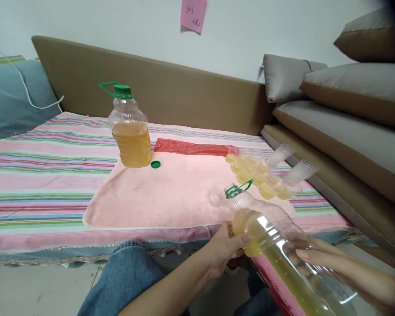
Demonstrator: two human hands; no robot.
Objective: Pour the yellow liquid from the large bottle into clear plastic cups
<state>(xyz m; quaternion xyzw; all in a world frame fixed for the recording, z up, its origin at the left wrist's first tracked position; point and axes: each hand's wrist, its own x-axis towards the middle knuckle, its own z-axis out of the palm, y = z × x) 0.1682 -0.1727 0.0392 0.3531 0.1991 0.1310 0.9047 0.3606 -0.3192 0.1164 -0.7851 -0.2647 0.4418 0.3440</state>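
Note:
A large clear plastic bottle (283,245) of yellow liquid is tilted low, its uncapped mouth pointing left over the front of the pink cloth. My left hand (225,248) grips it below the neck, thumb on top. My right hand (312,254) is closed round its middle, partly seen through the plastic. Beside the mouth is a clear plastic cup (216,196), apparently empty. Several cups of yellow liquid (253,170) stand grouped behind the bottle. A loose green cap (156,164) lies on the pink cloth (145,193).
A second, capped bottle (131,136) stands upright at the left. A red plastic bag (194,147) lies along the cloth's back edge. Two stacks of clear cups (301,171) lean at the right. Grey-brown cushions (355,118) are piled on the right; a brown backrest (158,87) runs behind.

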